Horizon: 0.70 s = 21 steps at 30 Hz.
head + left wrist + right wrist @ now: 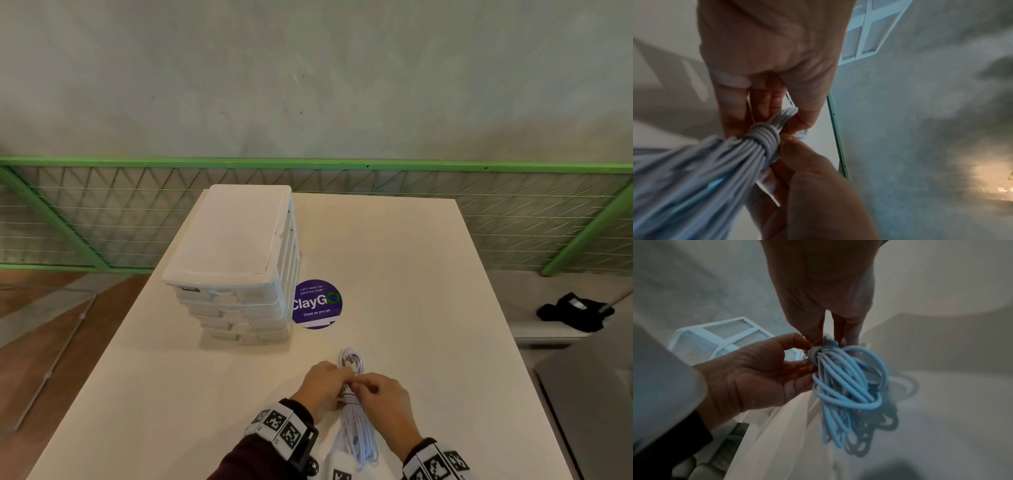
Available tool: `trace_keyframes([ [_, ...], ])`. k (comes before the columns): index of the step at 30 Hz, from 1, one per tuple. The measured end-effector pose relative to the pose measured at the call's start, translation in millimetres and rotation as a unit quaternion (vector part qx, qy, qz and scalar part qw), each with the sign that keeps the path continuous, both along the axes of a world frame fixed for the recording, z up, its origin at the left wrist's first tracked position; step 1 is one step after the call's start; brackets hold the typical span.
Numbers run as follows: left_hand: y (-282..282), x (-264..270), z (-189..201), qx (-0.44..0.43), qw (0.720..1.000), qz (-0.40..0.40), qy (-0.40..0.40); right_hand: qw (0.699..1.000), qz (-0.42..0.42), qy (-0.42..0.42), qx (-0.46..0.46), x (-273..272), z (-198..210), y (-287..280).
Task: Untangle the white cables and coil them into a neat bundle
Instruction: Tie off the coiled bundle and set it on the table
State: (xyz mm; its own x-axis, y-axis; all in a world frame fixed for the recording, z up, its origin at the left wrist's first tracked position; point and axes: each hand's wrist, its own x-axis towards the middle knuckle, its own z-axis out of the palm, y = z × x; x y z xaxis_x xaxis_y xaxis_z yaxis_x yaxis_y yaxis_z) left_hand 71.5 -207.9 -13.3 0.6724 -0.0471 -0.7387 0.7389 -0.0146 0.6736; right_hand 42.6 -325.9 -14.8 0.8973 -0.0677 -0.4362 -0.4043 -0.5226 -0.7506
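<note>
The white cable bundle [358, 431] lies lengthwise on the table near its front edge, coiled into long loops with a few turns wrapped tightly round its waist [764, 138]. My left hand [340, 382] pinches the bundle just above the wrapped waist, thumb on one side and fingers on the other. From the right, my right hand [358, 387] pinches the bundle at the same wrap with its fingertips. A small loop [351, 359] sticks out beyond the hands. In the right wrist view the longer loops [849, 386] hang loose over the table.
A white plastic drawer unit [236, 240] stands on the cream table [428, 274] at the back left, with a round purple sticker [317, 305] beside it. A green mesh railing [513, 205] runs behind. A black item [575, 311] lies on a bench to the right.
</note>
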Motion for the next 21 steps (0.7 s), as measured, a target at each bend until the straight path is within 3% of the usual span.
trace_keyframes([
  [4, 2.9, 0.2, -2.1, -0.014, 1.000, 0.000, -0.025, 0.991, -0.123, 0.010, 0.050, 4.1, -1.6, -1.2],
  [7, 6.9, 0.9, -4.0, -0.041, 0.999, -0.010, -0.025, 0.980, -0.165, 0.050, 0.098, 7.5, -5.1, 1.2],
  [14, 10.7, 6.5, -2.4, -0.079, 0.996, 0.004, -0.043, 0.989, -0.127, 0.000, 0.082, 14.3, -4.0, 3.8],
  [21, 13.6, 10.2, -7.0, -0.103, 0.993, -0.003, -0.055, 0.988, -0.134, 0.009, 0.077, 19.2, -8.4, 6.0],
])
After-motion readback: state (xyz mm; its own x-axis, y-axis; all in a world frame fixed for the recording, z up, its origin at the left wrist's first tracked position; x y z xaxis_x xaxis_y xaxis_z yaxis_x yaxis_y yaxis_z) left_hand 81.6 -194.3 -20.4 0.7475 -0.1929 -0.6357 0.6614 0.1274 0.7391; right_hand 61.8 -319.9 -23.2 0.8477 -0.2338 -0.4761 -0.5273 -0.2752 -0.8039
